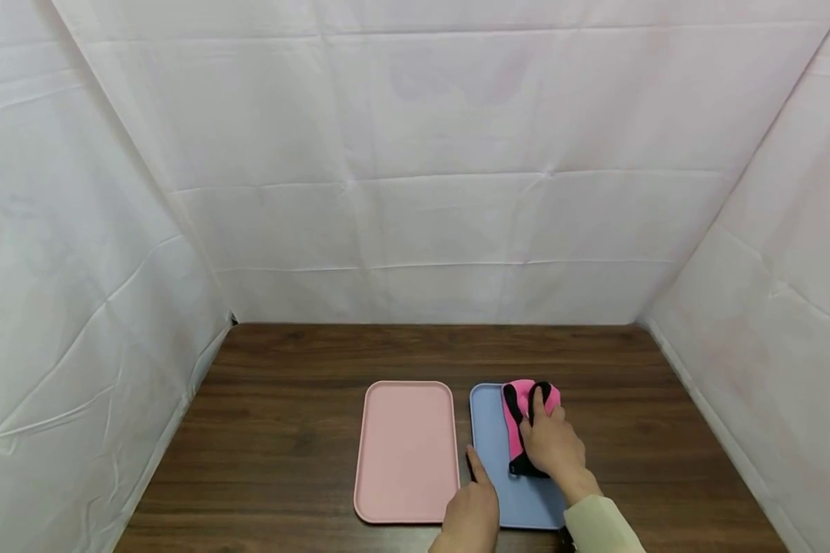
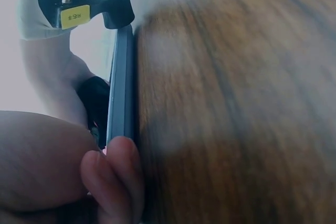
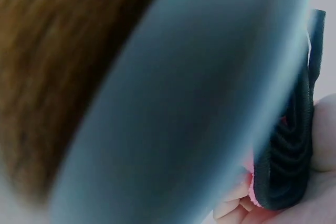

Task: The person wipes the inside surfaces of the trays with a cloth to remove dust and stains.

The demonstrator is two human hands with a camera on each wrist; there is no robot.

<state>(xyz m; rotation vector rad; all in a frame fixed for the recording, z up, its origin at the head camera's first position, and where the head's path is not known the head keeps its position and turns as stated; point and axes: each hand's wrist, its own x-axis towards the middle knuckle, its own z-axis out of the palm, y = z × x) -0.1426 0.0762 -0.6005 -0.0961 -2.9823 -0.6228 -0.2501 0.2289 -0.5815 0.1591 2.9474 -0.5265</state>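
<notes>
A pink-and-black fabric piece, its exact kind unclear, lies folded over the right part of the blue tray. My right hand is on top of it, index finger extended over a black band and thumb at its side. In the right wrist view, the fabric's black ribbed edge sits between palm and fingers. My left hand is at the blue tray's left edge with the index finger pointing forward. Its fingertips are close against the tray's side in the left wrist view.
A pink tray lies to the left of the blue one, a narrow gap between them. Both rest on a dark wooden table. White sheets hang behind and on both sides. A wrist camera mount shows on the right sleeve.
</notes>
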